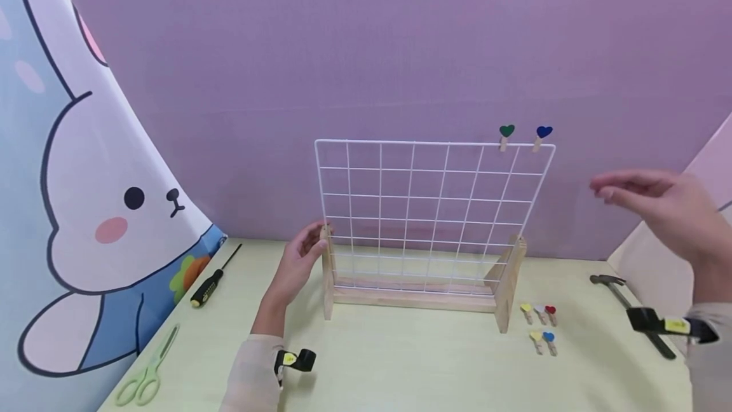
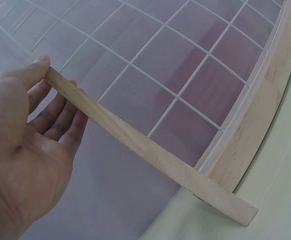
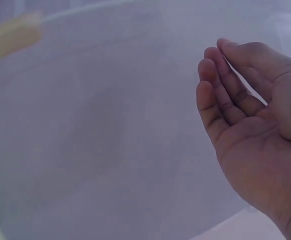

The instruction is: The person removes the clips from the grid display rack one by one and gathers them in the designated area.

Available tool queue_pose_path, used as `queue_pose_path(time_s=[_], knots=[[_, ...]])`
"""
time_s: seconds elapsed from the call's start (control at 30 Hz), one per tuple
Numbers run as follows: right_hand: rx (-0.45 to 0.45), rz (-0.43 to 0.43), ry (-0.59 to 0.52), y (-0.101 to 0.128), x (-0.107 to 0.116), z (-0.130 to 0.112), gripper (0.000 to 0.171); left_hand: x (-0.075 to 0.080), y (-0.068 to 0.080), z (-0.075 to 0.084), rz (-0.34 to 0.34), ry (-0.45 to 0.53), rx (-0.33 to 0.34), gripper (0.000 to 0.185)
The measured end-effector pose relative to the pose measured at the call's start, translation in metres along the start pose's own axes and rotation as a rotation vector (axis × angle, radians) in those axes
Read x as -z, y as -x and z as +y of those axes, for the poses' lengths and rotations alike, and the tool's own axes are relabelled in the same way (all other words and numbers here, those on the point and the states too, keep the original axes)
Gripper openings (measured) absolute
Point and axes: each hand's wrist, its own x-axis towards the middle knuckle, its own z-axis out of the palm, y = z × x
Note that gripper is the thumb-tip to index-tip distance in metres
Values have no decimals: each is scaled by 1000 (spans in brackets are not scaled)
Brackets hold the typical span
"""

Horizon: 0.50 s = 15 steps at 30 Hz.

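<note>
A white wire grid (image 1: 426,196) stands upright in a wooden stand (image 1: 412,297). My left hand (image 1: 300,259) holds the top of the stand's left upright; in the left wrist view its thumb and fingers pinch the wooden post (image 2: 135,145). To the right of the grid, my right hand (image 1: 666,208) is raised in the air, fingers loosely bent and nothing between them, as the right wrist view of the hand (image 3: 255,105) also shows. A green heart clothespin (image 1: 506,132) and a dark blue heart clothespin (image 1: 543,133) are clipped on the grid's top wire near its right corner.
Several small heart clothespins (image 1: 549,341) in yellow, white, red and blue lie right of the stand. A hammer (image 1: 620,294) lies at the far right, partly behind the right wrist camera. On the left are a screwdriver (image 1: 211,285) and green scissors (image 1: 150,374). A purple cloth (image 1: 343,49) hangs behind.
</note>
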Motion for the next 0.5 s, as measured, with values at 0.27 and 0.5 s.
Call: queue_pose_path(time_s=[0.27,0.5], knots=[[69,72,-115,-34,4,-49,30,-2,0,-1,4,-14,-2,46],[9,34,-155,-55,0,-79,34,-1,0,-1,10,-26,-5,46]])
